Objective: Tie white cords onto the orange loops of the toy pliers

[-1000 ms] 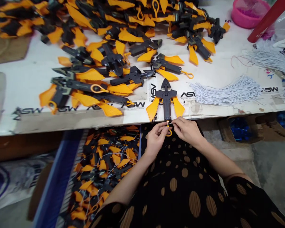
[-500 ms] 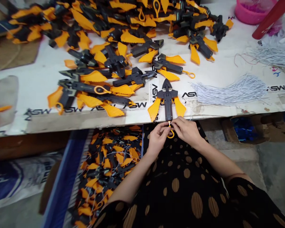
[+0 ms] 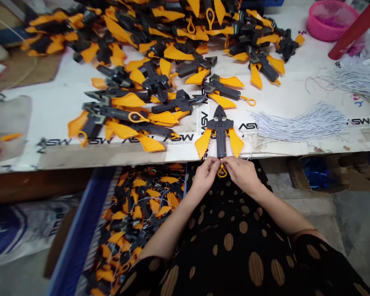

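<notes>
A dark grey toy with orange wings [image 3: 221, 133] lies at the table's front edge, its pointed tip facing away from me. At its lower end hangs an orange loop [image 3: 222, 171]. My left hand [image 3: 206, 174] and my right hand [image 3: 241, 172] meet there, fingertips pinched on either side of the white string at the loop's base. The fingers cover most of that string. A bundle of white strings [image 3: 299, 123] lies on the table to the right of the toy.
Many similar toys [image 3: 156, 80] are heaped on the table [image 3: 179, 154] at the left and back. Below, a blue-edged crate [image 3: 80, 230] holds more. A pink basket [image 3: 329, 20] and a red tube [image 3: 354, 28] are at the back right.
Both hands have drawn closer together at the toy's lower end. The orange loop now hangs between them, more fully visible. The whole view has shifted slightly.
</notes>
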### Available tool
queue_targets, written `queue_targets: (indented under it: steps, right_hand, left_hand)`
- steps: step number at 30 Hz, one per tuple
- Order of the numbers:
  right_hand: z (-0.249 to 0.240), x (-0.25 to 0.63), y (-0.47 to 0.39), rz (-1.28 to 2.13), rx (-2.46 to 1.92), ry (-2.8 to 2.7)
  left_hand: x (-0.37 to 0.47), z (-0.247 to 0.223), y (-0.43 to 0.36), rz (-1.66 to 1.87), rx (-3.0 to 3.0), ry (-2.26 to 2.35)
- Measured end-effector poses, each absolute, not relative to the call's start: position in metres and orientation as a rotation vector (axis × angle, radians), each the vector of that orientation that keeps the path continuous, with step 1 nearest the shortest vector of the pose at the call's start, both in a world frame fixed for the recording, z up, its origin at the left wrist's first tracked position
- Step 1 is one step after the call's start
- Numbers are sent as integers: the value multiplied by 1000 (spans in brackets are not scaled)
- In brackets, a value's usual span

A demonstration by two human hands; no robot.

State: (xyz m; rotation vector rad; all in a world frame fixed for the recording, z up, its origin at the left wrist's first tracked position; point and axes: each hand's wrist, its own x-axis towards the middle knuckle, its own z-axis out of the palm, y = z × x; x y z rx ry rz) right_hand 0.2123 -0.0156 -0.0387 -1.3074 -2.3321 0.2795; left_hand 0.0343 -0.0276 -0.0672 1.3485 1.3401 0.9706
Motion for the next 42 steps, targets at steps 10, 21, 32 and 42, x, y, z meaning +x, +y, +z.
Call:
queue_targets:
  steps: [10,21,32,42]
  right_hand:
    - [-29,213,-13,278,-1280,-2441]
    - [-20,179,-14,559,-965,-2339]
    - [-16,174,-1,937,-851,-2150]
    - [18,165,33,229,-1213,-2789]
  left_hand:
    - [21,-55,-39,1085,1470,1460]
    - [-22,-46,-61,1188,1361,1475]
    - [-5,-40,-52,1198,1126,1251]
    - [-14,-64,-30,1242,1131,1458]
